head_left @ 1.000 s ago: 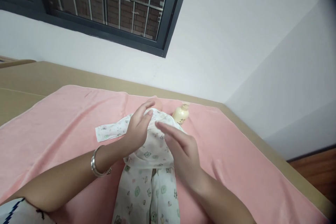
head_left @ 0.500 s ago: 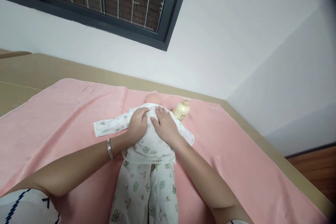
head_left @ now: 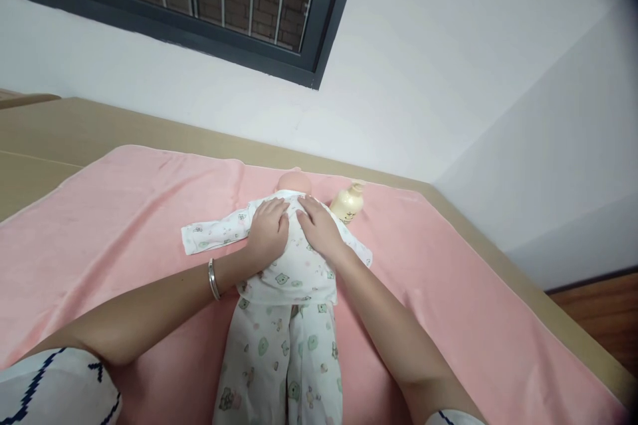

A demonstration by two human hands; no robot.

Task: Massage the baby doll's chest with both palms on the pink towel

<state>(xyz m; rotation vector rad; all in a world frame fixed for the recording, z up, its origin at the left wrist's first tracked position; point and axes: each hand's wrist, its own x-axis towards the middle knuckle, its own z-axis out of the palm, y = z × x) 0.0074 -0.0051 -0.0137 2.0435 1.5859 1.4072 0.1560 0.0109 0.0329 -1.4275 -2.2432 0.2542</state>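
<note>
A small doll-like figure in a white top [head_left: 294, 279] and white trousers [head_left: 312, 358], both with green and brown prints, lies on a pink blanket [head_left: 438, 292]. Only the rounded top of its head [head_left: 294, 181] shows at the far end. My left hand [head_left: 269, 229] rests flat on the upper left of the top. On the upper right lies my right hand [head_left: 321, 229], its fingers stretched out and its thumb apart. Neither hand grasps anything. One printed sleeve [head_left: 212, 235] extends to the left. Right of the head, a cream pump bottle [head_left: 348, 202] leans on the blanket.
Beyond the blanket runs a tan ledge [head_left: 199, 135] along a white wall [head_left: 409, 66]. A dark-framed window [head_left: 309, 63] with bars is above it. Brown wood [head_left: 603, 312] shows at the right edge.
My left hand has shifted slightly across the top, its fingers nearer the collar. My right hand's fingers have moved slightly. The whole view has shifted a little.
</note>
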